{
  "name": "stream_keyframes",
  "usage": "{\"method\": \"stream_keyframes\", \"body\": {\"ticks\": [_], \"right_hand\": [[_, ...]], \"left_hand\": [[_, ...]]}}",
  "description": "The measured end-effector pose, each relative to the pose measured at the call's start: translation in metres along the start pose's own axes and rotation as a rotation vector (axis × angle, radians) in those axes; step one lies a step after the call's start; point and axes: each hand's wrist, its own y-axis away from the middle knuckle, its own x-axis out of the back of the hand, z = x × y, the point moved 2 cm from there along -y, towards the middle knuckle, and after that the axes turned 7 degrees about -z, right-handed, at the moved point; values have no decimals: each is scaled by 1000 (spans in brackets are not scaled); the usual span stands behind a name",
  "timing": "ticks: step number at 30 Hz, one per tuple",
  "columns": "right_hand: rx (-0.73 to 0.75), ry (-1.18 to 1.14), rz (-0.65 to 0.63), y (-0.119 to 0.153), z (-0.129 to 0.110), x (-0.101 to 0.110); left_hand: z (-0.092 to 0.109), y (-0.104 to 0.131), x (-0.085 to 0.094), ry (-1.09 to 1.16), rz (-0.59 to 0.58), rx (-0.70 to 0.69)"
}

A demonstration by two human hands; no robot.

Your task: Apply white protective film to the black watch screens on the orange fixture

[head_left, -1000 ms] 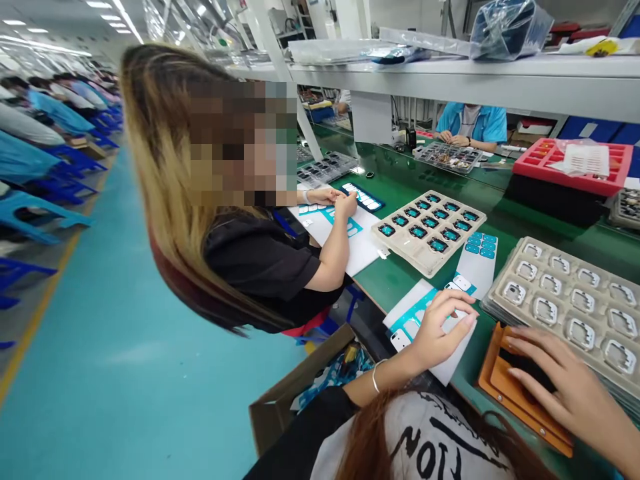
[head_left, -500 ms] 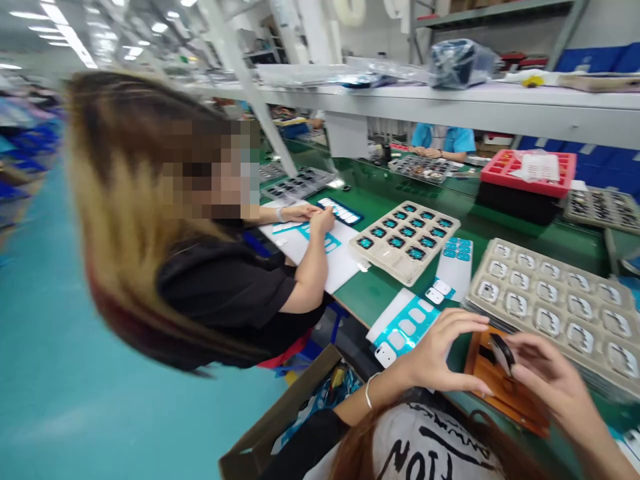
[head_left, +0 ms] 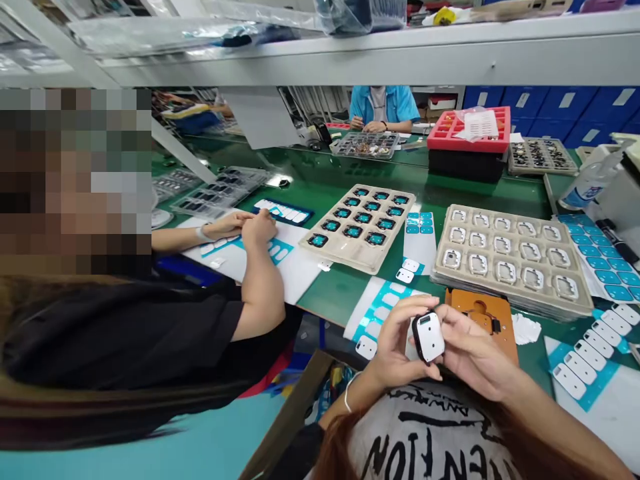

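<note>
Between my two hands, close to my chest, is a small rounded-square watch-like part (head_left: 431, 339) with a black rim and a white face with small dark holes. The fingers and thumb of my left hand (head_left: 397, 343) curl round its left edge. My right hand (head_left: 477, 357) grips the opposite edge, fingertips pressed to the rim. Just behind my right hand lies an orange fixture block (head_left: 487, 310) with a round recess and a black clip, partly covered by the fingers. A blue-and-white sticker sheet (head_left: 380, 307) with cut-outs sits beyond my left hand.
Beyond my hands stand a beige tray of white frames (head_left: 585, 293) and another of black-and-blue parts (head_left: 345, 250). Sticker sheets (head_left: 595, 353) lie at right. A co-worker (head_left: 200, 333) sits at left, arms over the bench. A white shelf (head_left: 350, 60) spans overhead.
The view has swung right. My hands have lifted the watch-like part from over the orange fixture toward my chest, and its white face has turned toward me. My left hand now grips it too.
</note>
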Motion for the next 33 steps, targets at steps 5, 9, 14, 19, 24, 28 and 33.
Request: {"method": "stream_keyframes", "body": {"ticks": [5,9,14,19,24,28,33], "right_hand": [[490,727,124,3,-20,1],[548,950,154,4,-31,-2],[498,928,148,2,-35,-1],[407,821,105,-2,-38,2],[379,835,125,-3,-40,2],[349,820,111,-3,-40,2],[365,853,78,-3,-40,0]], "left_hand": [[7,0,5,-10,-21,54],[10,-1,7,-39,-45,31],[13,-3,13,-93,-153,25],[17,-3,17,-46,-244,90],[15,-1,17,-42,-249,109],[14,2,16,-40,-246,75],[15,5,15,-77,-171,102]]}}
